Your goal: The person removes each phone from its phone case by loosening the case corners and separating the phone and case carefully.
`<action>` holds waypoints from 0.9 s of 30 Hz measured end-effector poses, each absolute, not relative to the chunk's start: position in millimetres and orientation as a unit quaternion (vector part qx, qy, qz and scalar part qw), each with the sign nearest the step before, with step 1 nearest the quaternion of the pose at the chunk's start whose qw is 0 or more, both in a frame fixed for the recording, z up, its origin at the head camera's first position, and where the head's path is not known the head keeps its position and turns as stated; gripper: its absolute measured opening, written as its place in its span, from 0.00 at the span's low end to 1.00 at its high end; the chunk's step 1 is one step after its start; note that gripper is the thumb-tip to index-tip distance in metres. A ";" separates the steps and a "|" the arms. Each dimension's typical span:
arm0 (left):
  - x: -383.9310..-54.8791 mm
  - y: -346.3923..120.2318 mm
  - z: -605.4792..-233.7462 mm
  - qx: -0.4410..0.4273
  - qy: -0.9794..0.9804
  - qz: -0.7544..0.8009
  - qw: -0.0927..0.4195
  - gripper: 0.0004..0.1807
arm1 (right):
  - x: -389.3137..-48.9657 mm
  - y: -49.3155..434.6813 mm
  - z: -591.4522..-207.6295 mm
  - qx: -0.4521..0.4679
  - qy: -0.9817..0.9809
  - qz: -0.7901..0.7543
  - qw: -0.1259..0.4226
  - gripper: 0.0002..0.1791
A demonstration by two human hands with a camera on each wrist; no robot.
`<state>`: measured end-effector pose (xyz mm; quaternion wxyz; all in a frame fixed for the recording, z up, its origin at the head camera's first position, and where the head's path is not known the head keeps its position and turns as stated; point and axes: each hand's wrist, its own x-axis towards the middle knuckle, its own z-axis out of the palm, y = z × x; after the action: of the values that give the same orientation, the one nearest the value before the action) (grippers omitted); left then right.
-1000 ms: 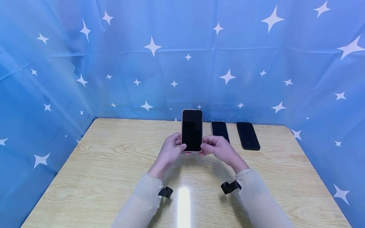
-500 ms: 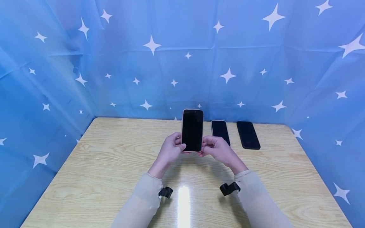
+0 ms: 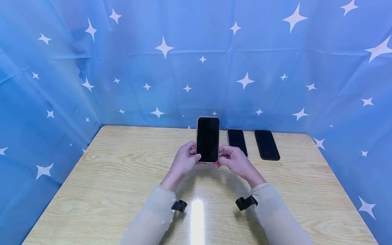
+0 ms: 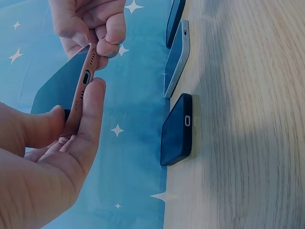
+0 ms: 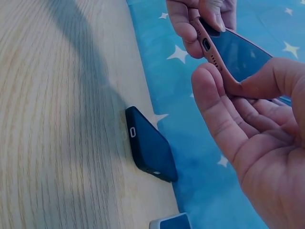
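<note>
1. Head view: a slab-shaped phone with a black screen and a pinkish case [image 3: 208, 139] was held up above the pale wood-grain table [image 3: 122, 190], screen toward the wearer.
2. Left hand [image 3: 184, 159]: thumb bent over the lower left corner, fingers curled behind. Right hand [image 3: 234, 160]: lower right corner pinched, thumb at the case's rim. Both grips were closed on that phone alone.
3. Judgement: the step in hand was two-handed handling at the phone's lower corners. Could not tell whether the right thumb worked at the rim or merely steadied it. Next move seemed to call for one hand holding firm while the other shifted.
4. Outward: a white-edged, black-screened phone [image 3: 237, 141] lay beyond the right hand, its near end partly covered; an all-black rectangular phone [image 3: 267, 145] lay apart to its right. Behind the table hung a blue cloth backdrop with white stars [image 3: 131, 68].
5. Left wrist view added the held phone's charging port [image 4: 86, 77] and a black-cased phone with a pale-ringed port [image 4: 176, 129], absent from the head view, presumably masked there by the held phone and hands.
6. Right wrist view confirmed it, but caught only one end of the white-edged phone. Full held screen: head view only.
</note>
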<state>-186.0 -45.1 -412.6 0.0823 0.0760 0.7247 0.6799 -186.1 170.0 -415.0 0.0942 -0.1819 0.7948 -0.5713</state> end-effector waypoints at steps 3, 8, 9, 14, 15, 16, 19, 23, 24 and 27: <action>-186.0 -45.1 -412.6 0.075 0.722 0.683 0.086 0.09 | -186.0 170.6 -415.3 -0.176 0.796 -0.571 0.100 0.10; -185.6 -45.8 -413.2 0.072 0.714 0.691 0.090 0.09 | -185.5 170.9 -415.8 -0.170 0.789 -0.580 0.114 0.15; -185.6 -45.9 -413.6 0.070 0.712 0.693 0.090 0.09 | -185.5 170.9 -416.0 -0.170 0.786 -0.583 0.116 0.15; -185.0 -46.2 -413.7 0.056 0.694 0.709 0.107 0.10 | -186.0 171.6 -419.7 -0.161 0.769 -0.605 0.126 0.17; -185.1 -46.1 -413.2 0.052 0.690 0.713 0.112 0.11 | -186.3 172.1 -421.0 -0.158 0.764 -0.613 0.128 0.17; -185.2 -46.1 -412.7 0.053 0.686 0.716 0.115 0.11 | -186.7 172.7 -422.5 -0.156 0.757 -0.620 0.131 0.18; -186.3 -46.5 -411.9 0.062 0.679 0.721 0.121 0.10 | -188.3 174.7 -426.4 -0.157 0.738 -0.642 0.137 0.18; -187.8 -48.0 -413.5 0.062 0.679 0.721 0.123 0.10 | -189.4 176.1 -427.8 -0.162 0.728 -0.651 0.144 0.19; -187.9 -48.4 -413.9 0.060 0.681 0.719 0.124 0.10 | -189.4 176.2 -427.5 -0.163 0.730 -0.648 0.146 0.19; -188.0 -49.0 -415.6 0.057 0.689 0.713 0.118 0.10 | -188.3 175.2 -425.5 -0.157 0.743 -0.634 0.145 0.19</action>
<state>-188.0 -49.0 -415.6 0.1181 0.0573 0.6891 0.7127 -188.3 175.2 -425.5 0.1453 -0.1565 0.7429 -0.6344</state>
